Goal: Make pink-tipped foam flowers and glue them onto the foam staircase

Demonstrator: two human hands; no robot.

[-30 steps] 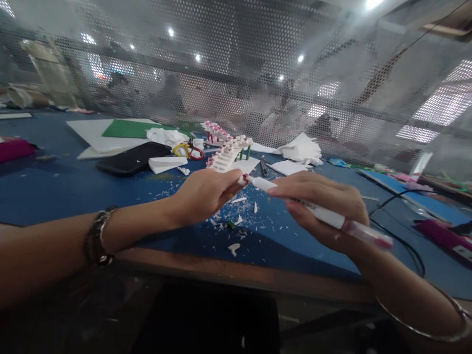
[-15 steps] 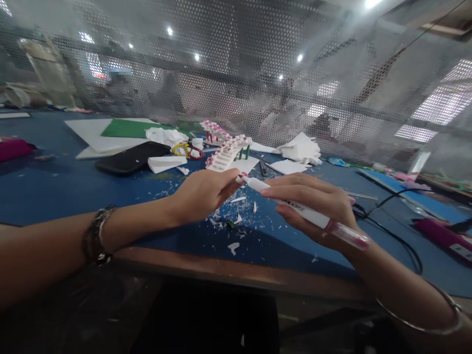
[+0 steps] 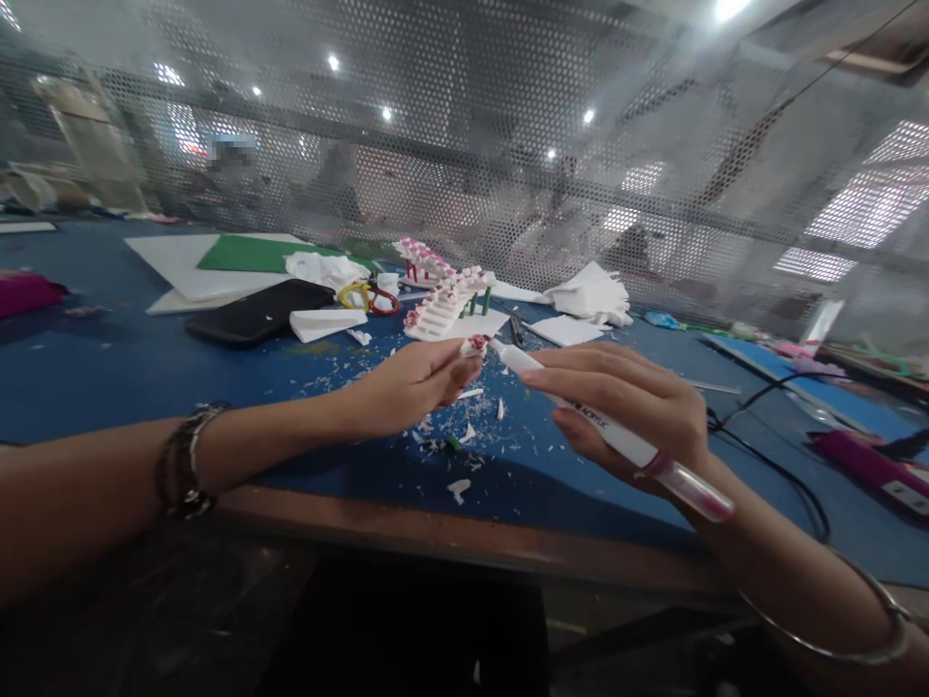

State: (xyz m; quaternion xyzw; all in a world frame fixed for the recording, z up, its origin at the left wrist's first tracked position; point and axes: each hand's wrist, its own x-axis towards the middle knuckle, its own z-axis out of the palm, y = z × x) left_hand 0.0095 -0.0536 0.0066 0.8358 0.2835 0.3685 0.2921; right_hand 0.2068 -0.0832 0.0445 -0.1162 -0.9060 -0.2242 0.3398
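Blue covers the whole worktop [image 3: 108, 373], which fills the middle band of the frame, with a perforated metal screen [image 3: 508, 145] rising behind it across the upper half. On the left lie a white board [image 3: 181, 271] with a green sheet [image 3: 243, 255] on it, and just in front a black flat case [image 3: 257, 312]. Near the centre stands a small white foam staircase model [image 3: 444, 308] with pink trim, and white foam offcuts [image 3: 591, 295] are heaped to its right. White shavings [image 3: 464, 426] are scattered over the worktop below the hands. At centre right the right hand [image 3: 624, 411] is closed around a white marker [image 3: 581, 411], whose pink clear end points to the lower right and whose tip points up-left. At the centre the left hand [image 3: 413, 382] pinches a tiny white-and-pink foam piece [image 3: 476, 344] at its fingertips. The marker's tip sits just beside that piece, at the right of the left hand's fingertips; whether they touch I cannot tell.
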